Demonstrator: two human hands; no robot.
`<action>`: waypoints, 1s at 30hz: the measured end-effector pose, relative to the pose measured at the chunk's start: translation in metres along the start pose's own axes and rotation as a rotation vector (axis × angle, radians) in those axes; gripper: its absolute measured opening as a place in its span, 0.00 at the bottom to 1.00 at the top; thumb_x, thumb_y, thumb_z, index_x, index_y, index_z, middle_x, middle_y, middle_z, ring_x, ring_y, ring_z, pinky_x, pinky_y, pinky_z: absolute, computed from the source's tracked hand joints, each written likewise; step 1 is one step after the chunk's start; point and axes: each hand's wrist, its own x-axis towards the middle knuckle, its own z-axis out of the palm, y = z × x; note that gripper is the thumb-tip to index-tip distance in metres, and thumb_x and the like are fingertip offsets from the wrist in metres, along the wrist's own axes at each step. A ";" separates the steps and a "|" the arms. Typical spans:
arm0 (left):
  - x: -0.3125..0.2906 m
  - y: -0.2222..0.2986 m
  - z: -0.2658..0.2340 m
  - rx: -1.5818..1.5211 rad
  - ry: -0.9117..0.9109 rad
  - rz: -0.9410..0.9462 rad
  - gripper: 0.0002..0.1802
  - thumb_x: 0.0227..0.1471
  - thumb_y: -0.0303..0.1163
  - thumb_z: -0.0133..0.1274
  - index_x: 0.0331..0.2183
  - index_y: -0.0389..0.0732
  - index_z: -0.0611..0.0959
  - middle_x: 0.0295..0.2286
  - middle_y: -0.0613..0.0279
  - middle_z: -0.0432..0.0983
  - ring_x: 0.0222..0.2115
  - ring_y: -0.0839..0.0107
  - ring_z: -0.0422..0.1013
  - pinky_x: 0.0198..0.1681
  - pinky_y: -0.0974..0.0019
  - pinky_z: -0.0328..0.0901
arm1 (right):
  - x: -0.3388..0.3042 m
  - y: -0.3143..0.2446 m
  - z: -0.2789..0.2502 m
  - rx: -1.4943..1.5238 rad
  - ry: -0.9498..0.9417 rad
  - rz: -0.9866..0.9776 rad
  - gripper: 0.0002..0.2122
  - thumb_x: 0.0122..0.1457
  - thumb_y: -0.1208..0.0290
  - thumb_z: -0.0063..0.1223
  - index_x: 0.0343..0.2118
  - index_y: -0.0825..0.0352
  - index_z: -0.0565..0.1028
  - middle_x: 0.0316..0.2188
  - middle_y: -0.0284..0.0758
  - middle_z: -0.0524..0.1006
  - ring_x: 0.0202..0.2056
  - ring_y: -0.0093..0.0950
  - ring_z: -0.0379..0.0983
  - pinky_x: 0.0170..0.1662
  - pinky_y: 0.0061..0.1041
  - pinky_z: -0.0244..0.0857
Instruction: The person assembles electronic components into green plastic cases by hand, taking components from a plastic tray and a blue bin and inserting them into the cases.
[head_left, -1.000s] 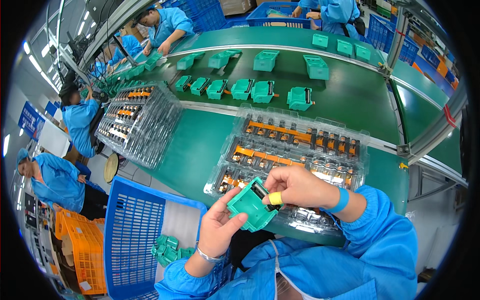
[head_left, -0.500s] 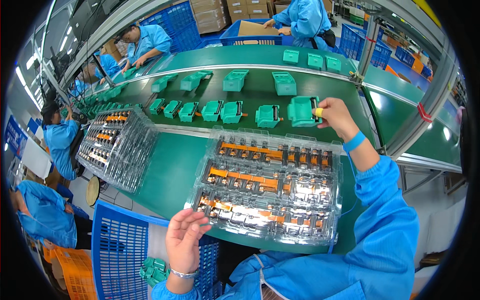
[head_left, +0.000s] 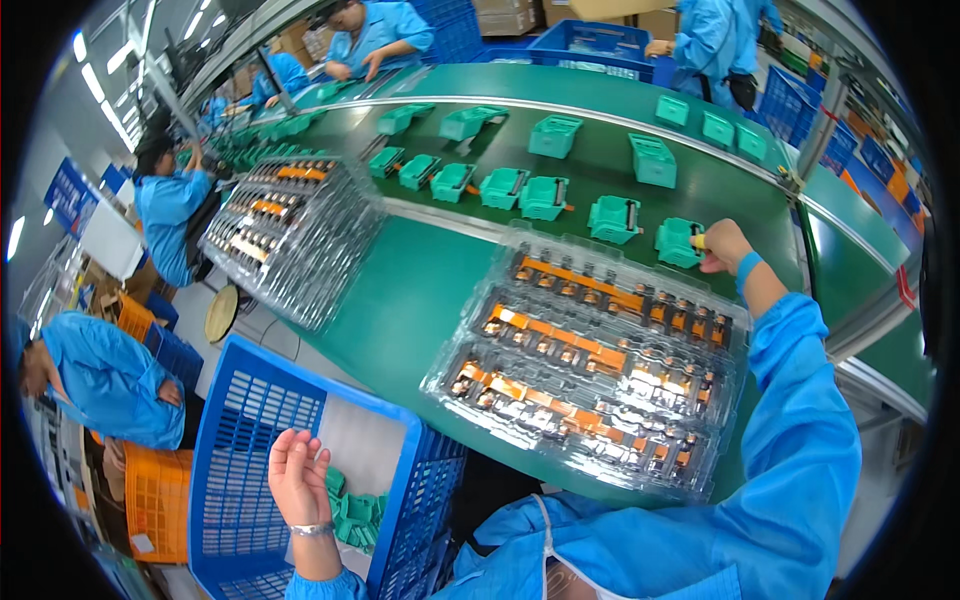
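View: head camera, looking down over a green tabletop (head_left: pixel 400 290) and a dark green conveyor belt (head_left: pixel 735 205).
Right hand (head_left: pixel 722 247): stretched forward, its fingers pinching the right edge of a green plastic housing (head_left: pixel 676 243); a blue band circles the wrist.
Pinched housing: at the right end of the belt's nearer row; I cannot tell whether its full weight rests on the belt.
Left hand (head_left: pixel 298 475): holding nothing, fingers loosely curled and close together, raised over a blue plastic basket (head_left: pixel 425 500); a silvery bracelet is on the wrist.
Basket contents: a heap of green plastic parts (head_left: pixel 358 520).
Near tray stack (head_left: pixel 530 435): clear plastic, on the tabletop, bearing black components with orange strips (head_left: pixel 560 335) in rows.
Far tray stack (head_left: pixel 335 260): clear plastic, to the left, similarly filled.
Belt rows: other green housings (head_left: pixel 543 198) line up leftward; larger green pieces (head_left: pixel 555 136) lie behind them.
Across the belt: a seated worker (head_left: pixel 375 45) in blue bends over the work.
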 end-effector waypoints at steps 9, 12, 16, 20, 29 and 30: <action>0.058 -0.047 -0.197 0.449 0.453 -0.115 0.16 0.47 0.25 0.51 0.41 0.36 0.73 0.32 0.59 0.73 0.29 0.72 0.71 0.28 0.69 0.69 | -0.181 -0.126 0.094 0.010 -0.674 -0.592 0.12 0.54 0.71 0.51 0.40 0.70 0.72 0.27 0.30 0.73 0.26 0.15 0.67 0.25 0.15 0.63; 0.058 -0.086 -0.270 0.743 0.495 -0.306 0.18 0.43 0.28 0.55 0.40 0.38 0.74 0.29 0.61 0.73 0.27 0.73 0.71 0.25 0.70 0.68 | -0.209 -0.128 0.153 -0.269 -0.700 -0.924 0.16 0.53 0.70 0.53 0.43 0.71 0.69 0.31 0.38 0.75 0.29 0.25 0.71 0.32 0.24 0.65; 0.044 -0.121 -0.336 0.947 0.470 -0.481 0.17 0.42 0.27 0.53 0.39 0.39 0.74 0.28 0.61 0.72 0.23 0.73 0.70 0.22 0.71 0.66 | -0.201 -0.122 0.193 -0.584 -0.546 -0.964 0.17 0.54 0.68 0.52 0.45 0.70 0.68 0.27 0.40 0.73 0.28 0.30 0.70 0.33 0.28 0.64; 0.025 -0.143 -0.408 1.230 0.441 -0.356 0.20 0.40 0.30 0.56 0.39 0.39 0.75 0.27 0.58 0.74 0.24 0.72 0.70 0.24 0.70 0.66 | -0.203 -0.119 0.207 -0.522 -0.535 -0.932 0.13 0.54 0.67 0.52 0.40 0.67 0.70 0.23 0.36 0.69 0.24 0.28 0.66 0.28 0.28 0.60; 0.062 -0.197 -0.370 1.336 0.564 -0.450 0.31 0.35 0.42 0.59 0.40 0.33 0.73 0.36 0.46 0.73 0.38 0.53 0.70 0.43 0.60 0.64 | -0.214 -0.117 0.229 -0.512 -0.308 -1.004 0.09 0.50 0.73 0.55 0.35 0.67 0.70 0.19 0.34 0.69 0.21 0.28 0.65 0.27 0.26 0.60; 0.066 -0.201 -0.364 1.333 0.556 -0.448 0.31 0.35 0.42 0.59 0.40 0.33 0.73 0.36 0.46 0.73 0.38 0.53 0.70 0.43 0.60 0.64 | -0.209 -0.117 0.231 -0.489 -0.300 -0.937 0.09 0.50 0.74 0.55 0.33 0.68 0.70 0.20 0.33 0.70 0.22 0.26 0.66 0.27 0.25 0.61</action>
